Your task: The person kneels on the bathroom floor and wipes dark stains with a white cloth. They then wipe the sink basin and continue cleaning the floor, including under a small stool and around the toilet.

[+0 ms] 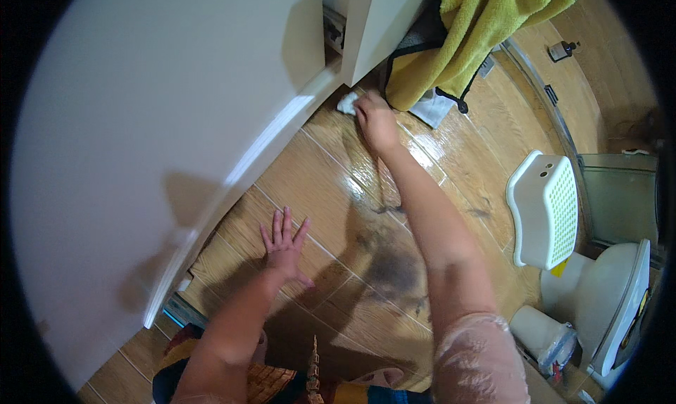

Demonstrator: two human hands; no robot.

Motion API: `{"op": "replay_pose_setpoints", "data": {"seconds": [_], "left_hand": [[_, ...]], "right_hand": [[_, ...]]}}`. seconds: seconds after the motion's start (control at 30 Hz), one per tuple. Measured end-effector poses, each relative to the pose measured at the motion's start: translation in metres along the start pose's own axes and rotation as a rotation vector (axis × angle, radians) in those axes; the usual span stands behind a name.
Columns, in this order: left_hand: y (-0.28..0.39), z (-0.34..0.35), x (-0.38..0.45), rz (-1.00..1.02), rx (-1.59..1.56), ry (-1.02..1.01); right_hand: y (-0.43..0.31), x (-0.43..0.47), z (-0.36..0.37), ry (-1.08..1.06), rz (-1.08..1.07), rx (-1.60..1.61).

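My right hand [379, 120] reaches far forward and grips a small white wipe or cloth [346, 103], pressed on the wood-look tile floor [296, 166] near the foot of a white door edge [364, 40]. Part of the wipe is hidden under the fingers. Nearer to me, my left hand [285, 251] lies palm down on the tiles with its fingers spread, holding nothing. Wet, shiny patches show beside my right forearm. A dark smudge [393, 267] marks the floor between my two arms.
A yellow towel with dark trim [465, 50] hangs close beyond my right hand, above a pale cloth [433, 108]. To the right stand a white step stool [538, 208], a toilet [607, 298] and a lined waste bin [541, 330]. A white wall panel [158, 113] borders the left.
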State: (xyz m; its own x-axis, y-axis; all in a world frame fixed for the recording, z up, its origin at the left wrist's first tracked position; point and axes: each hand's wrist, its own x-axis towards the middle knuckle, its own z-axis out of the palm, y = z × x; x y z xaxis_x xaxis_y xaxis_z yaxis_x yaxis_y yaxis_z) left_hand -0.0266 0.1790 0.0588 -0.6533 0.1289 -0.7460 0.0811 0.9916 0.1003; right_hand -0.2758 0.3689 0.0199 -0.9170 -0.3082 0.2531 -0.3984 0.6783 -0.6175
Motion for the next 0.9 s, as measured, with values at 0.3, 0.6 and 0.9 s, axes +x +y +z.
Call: {"op": "replay_pose_setpoints", "data": {"seconds": [0.3,0.6,0.9], "left_hand": [[0.003,-0.002,-0.002,-0.02,0.013,-0.01],[-0.001,0.01,-0.005,-0.008,-0.073,0.078],[0.001,0.01,0.002,0.041,-0.074,0.045]], "right_hand": [[-0.005,-0.083,0.011,-0.43,-0.302,0.107],[0.062,-0.186,-0.137,0.017,0.248,0.318],[0.16,-0.209,-0.169,0.476,0.574,-0.333]]}}
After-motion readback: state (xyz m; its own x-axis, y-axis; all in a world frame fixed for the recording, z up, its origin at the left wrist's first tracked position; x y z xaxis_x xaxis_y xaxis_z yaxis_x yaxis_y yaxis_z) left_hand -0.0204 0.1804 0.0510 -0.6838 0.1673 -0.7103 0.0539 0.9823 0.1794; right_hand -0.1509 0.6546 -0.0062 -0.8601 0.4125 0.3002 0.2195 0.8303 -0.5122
